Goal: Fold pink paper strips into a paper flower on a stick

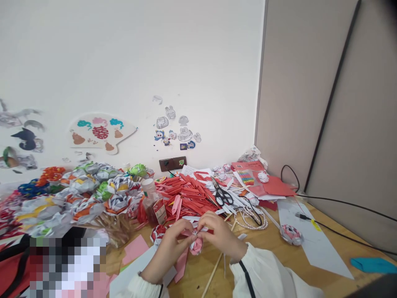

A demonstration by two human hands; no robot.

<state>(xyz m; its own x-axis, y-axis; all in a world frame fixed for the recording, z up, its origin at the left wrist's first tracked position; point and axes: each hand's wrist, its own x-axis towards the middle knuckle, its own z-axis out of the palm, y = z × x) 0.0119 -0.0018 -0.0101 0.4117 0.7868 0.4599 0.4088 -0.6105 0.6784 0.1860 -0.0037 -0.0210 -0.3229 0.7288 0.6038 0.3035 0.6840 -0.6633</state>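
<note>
A small pink and white folded-paper flower (196,247) is pinched between my two hands, low in the middle of the view. My left hand (175,242) has its thumb and fingertips closed on the left of its white top. From the right, my right hand (218,234) grips the same top with thumb and forefinger. Just left of my left hand lies a red and white paper flower (158,233). Under and beside my hands are a thin wooden stick (214,271) and pink paper strips (181,265). The fingertips partly hide the flower's top.
Behind my hands sits a heap of folded red paper strips (189,192), with black scissors (222,194) on it. A bottle (151,203) stands left of it, before bunched paper flowers (89,186). Right are a bead string (263,223), another paper flower (291,234) and a black cable (338,231).
</note>
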